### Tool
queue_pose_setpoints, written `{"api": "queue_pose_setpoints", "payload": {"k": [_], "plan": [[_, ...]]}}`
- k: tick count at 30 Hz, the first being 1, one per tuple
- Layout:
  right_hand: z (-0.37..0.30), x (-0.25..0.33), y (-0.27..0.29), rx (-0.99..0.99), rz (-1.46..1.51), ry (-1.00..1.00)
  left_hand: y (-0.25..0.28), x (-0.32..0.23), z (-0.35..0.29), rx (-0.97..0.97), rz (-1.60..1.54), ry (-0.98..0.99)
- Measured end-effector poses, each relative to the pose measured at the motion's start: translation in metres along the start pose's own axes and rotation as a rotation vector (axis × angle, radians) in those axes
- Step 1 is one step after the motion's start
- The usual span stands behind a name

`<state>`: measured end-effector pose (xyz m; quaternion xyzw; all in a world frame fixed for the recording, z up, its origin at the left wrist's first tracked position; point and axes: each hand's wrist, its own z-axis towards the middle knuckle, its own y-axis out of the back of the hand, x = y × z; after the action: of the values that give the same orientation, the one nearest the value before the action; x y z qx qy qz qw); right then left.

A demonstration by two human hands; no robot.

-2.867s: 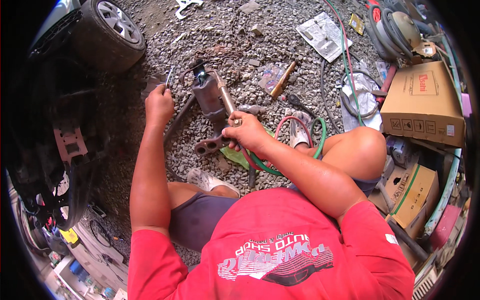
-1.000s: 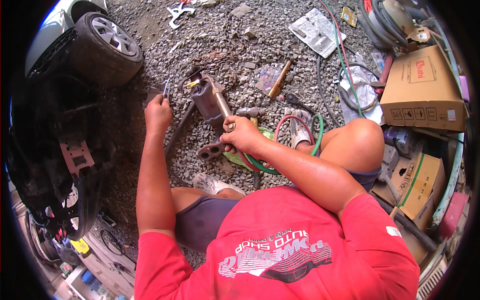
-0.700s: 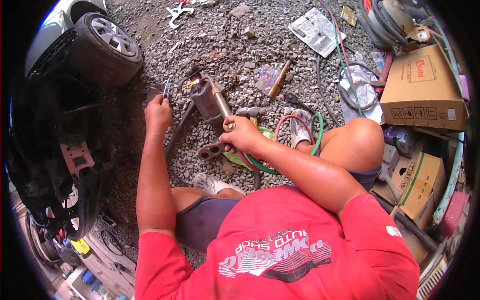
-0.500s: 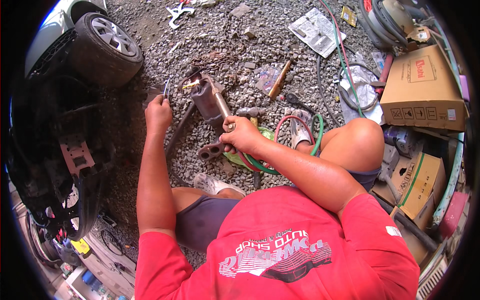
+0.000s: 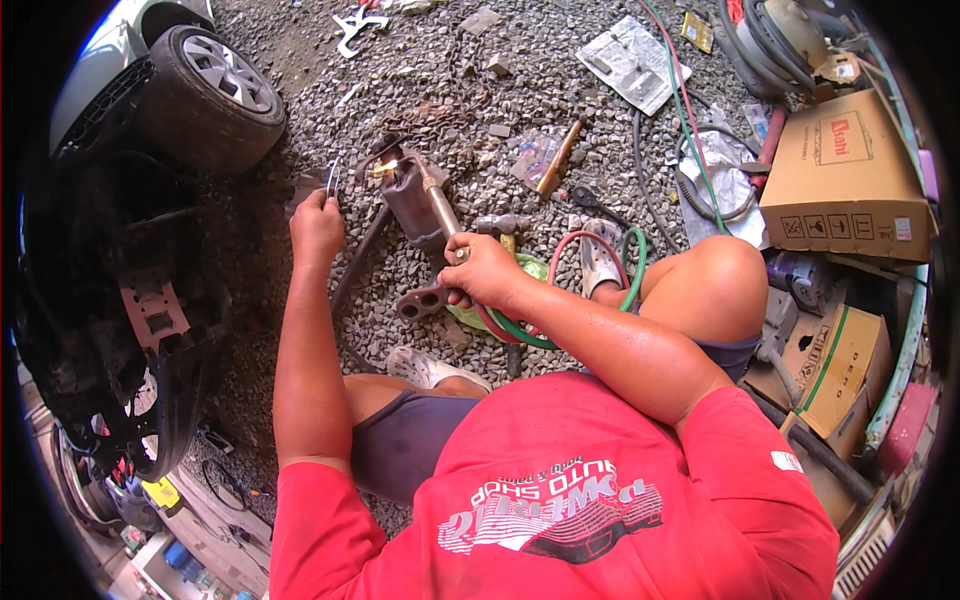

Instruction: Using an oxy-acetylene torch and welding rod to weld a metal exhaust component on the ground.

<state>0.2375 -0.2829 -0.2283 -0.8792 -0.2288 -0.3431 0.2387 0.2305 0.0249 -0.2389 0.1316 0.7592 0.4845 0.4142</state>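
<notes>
My right hand [image 5: 485,272] is wrapped round the handle of a gas torch [image 5: 441,207], its tip angled up and away from me. A yellow flame [image 5: 385,167] shows at the top end of a dark, rusty exhaust part [image 5: 410,200], just left of the torch tip. This part stands on the gravel, and a flange with holes [image 5: 420,302] shows at its near end. To the left, my left hand [image 5: 317,230] pinches a thin, shiny, bent wire [image 5: 332,177], held apart from the flame. Red and green hoses [image 5: 638,262] loop beside my right hand.
A hammer [image 5: 503,224] and a wooden-handled tool [image 5: 562,160] lie right of the exhaust part. Rusty chain [image 5: 430,118] lies beyond it. At left are a car wheel [image 5: 215,95] and dark car parts [image 5: 150,220]; cardboard boxes [image 5: 850,170] stand at right.
The flame at the exhaust part looks slightly different in shape and brighter. Both hands, the torch and the wire stay almost where they were.
</notes>
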Motion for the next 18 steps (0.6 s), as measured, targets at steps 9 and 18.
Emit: {"api": "queue_pose_setpoints", "payload": {"k": [9, 18], "plan": [[-0.0037, 0.0051, -0.0018, 0.005, -0.02, 0.011, -0.0005, 0.0021, 0.001, 0.005, 0.013, -0.006], [-0.0033, 0.0048, -0.0019, 0.004, -0.018, 0.02, -0.0018, 0.0035, 0.0026, 0.002, -0.004, 0.015]]}}
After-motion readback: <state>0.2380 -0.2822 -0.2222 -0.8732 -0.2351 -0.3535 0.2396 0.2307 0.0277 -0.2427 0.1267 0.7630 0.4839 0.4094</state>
